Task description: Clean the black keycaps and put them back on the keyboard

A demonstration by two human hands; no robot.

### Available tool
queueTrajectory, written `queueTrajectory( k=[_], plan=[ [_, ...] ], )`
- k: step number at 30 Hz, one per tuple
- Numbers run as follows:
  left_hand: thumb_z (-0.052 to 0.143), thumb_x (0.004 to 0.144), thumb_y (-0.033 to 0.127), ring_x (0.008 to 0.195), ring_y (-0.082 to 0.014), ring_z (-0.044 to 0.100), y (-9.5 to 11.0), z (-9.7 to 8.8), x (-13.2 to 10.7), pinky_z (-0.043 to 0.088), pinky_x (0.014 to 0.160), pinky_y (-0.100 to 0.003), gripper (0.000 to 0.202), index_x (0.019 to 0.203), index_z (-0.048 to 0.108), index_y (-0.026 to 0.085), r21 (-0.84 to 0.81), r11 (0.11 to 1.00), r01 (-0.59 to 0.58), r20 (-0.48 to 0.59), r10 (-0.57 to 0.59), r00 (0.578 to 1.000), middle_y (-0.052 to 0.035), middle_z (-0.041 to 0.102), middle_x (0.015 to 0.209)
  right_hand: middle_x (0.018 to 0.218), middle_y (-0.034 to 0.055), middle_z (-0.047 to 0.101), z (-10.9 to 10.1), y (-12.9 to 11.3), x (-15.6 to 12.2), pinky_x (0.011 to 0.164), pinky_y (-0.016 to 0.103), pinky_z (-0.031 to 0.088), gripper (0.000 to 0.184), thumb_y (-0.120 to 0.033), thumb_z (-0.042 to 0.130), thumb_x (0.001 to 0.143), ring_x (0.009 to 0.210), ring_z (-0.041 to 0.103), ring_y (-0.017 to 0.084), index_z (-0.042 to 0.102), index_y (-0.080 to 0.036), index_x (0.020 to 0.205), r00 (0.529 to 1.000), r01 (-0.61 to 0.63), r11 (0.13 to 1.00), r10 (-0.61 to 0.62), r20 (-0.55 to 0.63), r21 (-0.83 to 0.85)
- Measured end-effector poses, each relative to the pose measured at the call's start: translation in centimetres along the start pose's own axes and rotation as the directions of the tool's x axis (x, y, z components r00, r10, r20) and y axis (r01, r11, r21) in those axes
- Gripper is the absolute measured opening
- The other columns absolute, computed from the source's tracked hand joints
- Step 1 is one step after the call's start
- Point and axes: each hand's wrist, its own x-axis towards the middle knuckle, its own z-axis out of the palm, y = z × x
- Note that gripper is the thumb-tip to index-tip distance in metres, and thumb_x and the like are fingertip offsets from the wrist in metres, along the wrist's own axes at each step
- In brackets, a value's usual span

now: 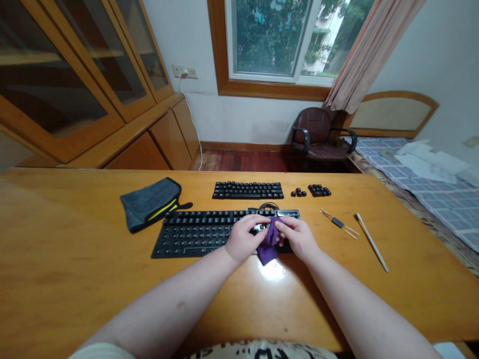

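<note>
My left hand and my right hand meet over the right part of a black keyboard. Both hands pinch a purple cloth, whose loose end hangs past the keyboard's front edge. By my left fingertips a small shiny silver-and-dark spot shows; I cannot make out what it is. Anything inside the cloth is hidden. Most of the keyboard has bare switches, while keycaps sit along its back row. Behind it lie removed black keycaps set in rows, with smaller groups to their right.
A folded grey cloth with yellow lining lies left of the keyboard. On the right are a wire keycap puller and a thin pale stick, perhaps a brush. A coiled black cable rests behind the keyboard on the wooden table.
</note>
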Motion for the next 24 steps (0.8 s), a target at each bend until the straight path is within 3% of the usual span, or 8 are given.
queueTrajectory(
  k=[5, 10, 12, 16, 19, 21, 24],
  plan=[
    [0.063, 0.073, 0.017, 0.091, -0.0167, 0.061, -0.2, 0.1, 0.5, 0.053, 0.080, -0.031, 0.015, 0.087, 0.067, 0.018, -0.212, 0.969, 0.127, -0.031, -0.137, 0.990, -0.0073, 0.063, 0.094, 0.043, -0.0052, 0.046, -0.6, -0.3, 0.1, 0.038, 0.021, 0.035, 0.029, -0.040, 0.063, 0.072, 0.038, 0.044, 0.008, 0.054, -0.017, 0.056, 0.988, 0.065, 0.997, -0.070, -0.137, -0.041],
    [0.068, 0.066, 0.016, 0.089, -0.0160, 0.062, -0.4, 0.2, 0.8, 0.053, 0.080, -0.030, 0.013, 0.078, 0.064, 0.015, -0.316, 0.908, 0.274, -0.038, -0.301, 0.953, -0.0071, 0.059, 0.096, 0.054, -0.0029, 0.052, -1.8, -0.3, 0.2, 0.036, 0.021, 0.031, 0.022, -0.038, 0.064, 0.071, 0.039, 0.042, 0.008, 0.063, -0.016, 0.069, 0.968, 0.139, 0.988, -0.149, -0.202, -0.062],
    [0.066, 0.067, 0.014, 0.084, -0.0152, 0.063, -0.3, 0.2, 1.0, 0.053, 0.081, -0.031, 0.011, 0.078, 0.064, 0.014, -0.321, 0.886, 0.334, 0.000, -0.353, 0.936, -0.0069, 0.063, 0.092, 0.059, -0.0019, 0.054, -2.6, -0.2, 0.4, 0.036, 0.020, 0.031, 0.020, -0.037, 0.065, 0.070, 0.041, 0.042, 0.007, 0.065, -0.017, 0.073, 0.958, 0.168, 0.986, -0.168, -0.232, -0.022],
    [0.062, 0.071, 0.010, 0.090, -0.0169, 0.064, -0.4, 0.1, 1.3, 0.052, 0.084, -0.033, 0.026, 0.096, 0.062, 0.013, -0.354, 0.826, 0.439, 0.136, -0.420, 0.898, -0.0088, 0.068, 0.096, 0.060, -0.0016, 0.057, -4.5, -0.3, 1.1, 0.040, 0.020, 0.034, 0.021, -0.035, 0.066, 0.069, 0.045, 0.046, 0.008, 0.065, -0.017, 0.079, 0.907, 0.239, 0.963, -0.175, -0.383, 0.126],
    [0.060, 0.073, 0.010, 0.093, -0.0179, 0.064, -0.7, -0.3, 1.4, 0.052, 0.084, -0.033, 0.031, 0.104, 0.061, 0.016, -0.226, 0.889, 0.397, 0.175, -0.364, 0.915, -0.0076, 0.068, 0.100, 0.056, -0.0029, 0.055, -5.8, -0.4, 1.8, 0.042, 0.020, 0.035, 0.022, -0.035, 0.065, 0.069, 0.044, 0.045, 0.008, 0.064, -0.016, 0.079, 0.825, 0.315, 0.939, -0.199, -0.529, 0.138],
    [0.061, 0.074, 0.013, 0.091, -0.0188, 0.064, -0.8, -0.6, 1.4, 0.051, 0.085, -0.035, 0.026, 0.099, 0.065, 0.020, 0.006, 0.957, 0.289, 0.195, -0.285, 0.939, -0.0050, 0.069, 0.098, 0.053, -0.0043, 0.052, -6.3, -0.4, 2.2, 0.041, 0.020, 0.033, 0.021, -0.035, 0.064, 0.070, 0.042, 0.042, 0.007, 0.063, -0.015, 0.077, 0.772, 0.365, 0.923, -0.226, -0.594, 0.124],
    [0.060, 0.075, 0.016, 0.091, -0.0204, 0.061, -1.0, -0.9, 1.1, 0.048, 0.086, -0.037, 0.019, 0.091, 0.068, 0.022, 0.311, 0.947, 0.085, 0.247, -0.167, 0.954, -0.0035, 0.069, 0.094, 0.051, -0.0055, 0.049, -6.7, -0.1, 2.7, 0.041, 0.020, 0.032, 0.021, -0.036, 0.064, 0.070, 0.041, 0.039, 0.006, 0.061, -0.015, 0.074, 0.739, 0.406, 0.904, -0.237, -0.630, 0.135]
  ],
)
